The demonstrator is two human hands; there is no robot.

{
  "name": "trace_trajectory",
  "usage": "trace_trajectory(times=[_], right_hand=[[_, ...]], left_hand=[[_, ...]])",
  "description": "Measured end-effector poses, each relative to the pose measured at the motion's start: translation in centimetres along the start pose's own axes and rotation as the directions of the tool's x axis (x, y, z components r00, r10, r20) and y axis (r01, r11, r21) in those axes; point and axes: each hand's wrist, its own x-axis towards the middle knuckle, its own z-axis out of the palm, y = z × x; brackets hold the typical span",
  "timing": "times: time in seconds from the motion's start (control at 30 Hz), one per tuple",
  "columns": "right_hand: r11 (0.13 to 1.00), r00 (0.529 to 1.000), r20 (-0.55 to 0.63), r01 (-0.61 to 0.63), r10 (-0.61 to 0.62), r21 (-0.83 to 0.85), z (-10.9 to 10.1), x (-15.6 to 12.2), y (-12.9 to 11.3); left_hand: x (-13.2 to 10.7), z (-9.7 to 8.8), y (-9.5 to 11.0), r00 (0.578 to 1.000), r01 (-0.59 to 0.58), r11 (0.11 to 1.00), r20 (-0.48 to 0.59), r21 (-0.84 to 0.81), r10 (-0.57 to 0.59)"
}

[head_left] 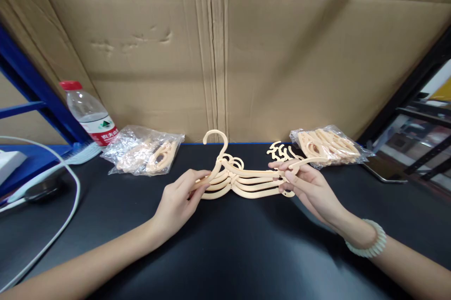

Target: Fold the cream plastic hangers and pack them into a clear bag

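Observation:
A cream plastic clothes hanger (252,172) is held up between my hands, its hook rising at the upper left. My left hand (183,194) is closed on the hanger's left arm, thumb and fingers pinching it. At the other end, my right hand (308,185) grips the right arm's tip, where a thin curved cream piece sticks out to the right. Just behind and below, several similar hangers (253,193) lie close together on the black tabletop (225,248). Some of their right ends are hidden by my right fingers.
Clear plastic bags of cream hanger parts lie left (144,152) and right (329,145). Small loose curved pieces (280,152) rest beside the right bag. A red-capped bottle (89,114), a white cable (75,196) and a dark flat device (384,172) are around the edges. Cardboard (151,65) stands behind.

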Motion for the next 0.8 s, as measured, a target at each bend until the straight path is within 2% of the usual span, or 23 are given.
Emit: trace_trajectory(times=[0.17,0.27,0.33,0.4,0.47,0.57,0.67,0.73,0.8], right_hand=[[0.998,0.998,-0.038,0.047,-0.049,-0.039,-2.1,0.7,-1.4],[0.973,0.999,-0.041,0.022,-0.033,-0.230,-3.8,1.4,-2.6],[0.892,0.999,0.043,0.023,-0.004,-0.452,-4.6,1.8,-3.5],[0.771,0.983,0.173,0.063,0.061,-0.633,-5.2,1.9,-4.3],[0.671,0.952,0.275,0.117,0.134,-0.732,-5.5,2.0,-4.8],[0.530,0.902,0.350,0.174,0.252,-0.830,-5.8,1.8,-4.9],[0.446,0.862,0.382,0.213,0.333,-0.870,-6.0,1.8,-4.6],[0.423,0.849,0.377,0.208,0.369,-0.882,-6.1,1.8,-4.1],[0.397,0.860,0.338,0.178,0.382,-0.901,-6.3,1.9,-3.6]], left_hand=[[0.8,-0.7,-0.3,0.997,0.043,0.996,0.067,0.077,-0.048],[1.5,-1.8,-0.1,0.991,0.040,0.982,0.115,0.182,-0.062],[1.8,-2.7,0.1,0.984,0.006,0.961,0.170,0.278,-0.055],[2.0,-3.4,0.4,0.971,-0.087,0.919,0.239,0.384,-0.007],[2.1,-3.9,0.7,0.947,-0.215,0.866,0.312,0.452,0.073],[1.8,-4.0,1.4,0.875,-0.366,0.836,0.456,0.409,0.160],[1.4,-3.4,1.9,0.812,-0.393,0.861,0.561,0.323,0.160],[1.0,-3.0,2.1,0.807,-0.373,0.875,0.574,0.309,0.141],[0.8,-2.6,2.0,0.817,-0.350,0.882,0.563,0.315,0.124]])
